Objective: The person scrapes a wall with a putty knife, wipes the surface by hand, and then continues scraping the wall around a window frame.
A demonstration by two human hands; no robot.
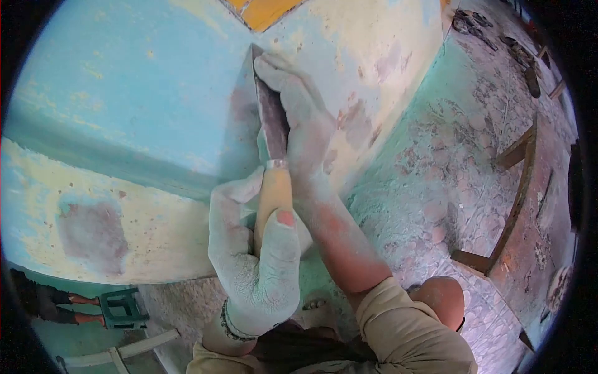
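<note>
1. Far left and below the scraper, another person's legs (81, 308) show beside a green stool (124, 308).
2. Left of the scraper, and also behind and right of it, spreads a curved painted surface (131, 106), worn light blue and cream. A dull grey-brown patch (93, 234) marks its cream part, lower than the scraper's blade.
3. The left hand (265, 249), dusty and with a dark bracelet at the wrist, has its fingers closed around the scraper's wooden handle, thumb along the top.
4. The scraper (273, 146) is in front of the painted surface, its dark blade pointing up towards the corner of an orange-yellow panel (265, 11).
5. Just right of the scraper, the right hand (302, 115), also dusty, lies along the blade, fingers close together and fingertips near its tip. Whether they grip the blade, I cannot tell.
6. Well right of the scraper are a stained, patterned floor (430, 187), some dark footwear (476, 26) higher up, and a piece of brown wooden furniture (529, 206).
</note>
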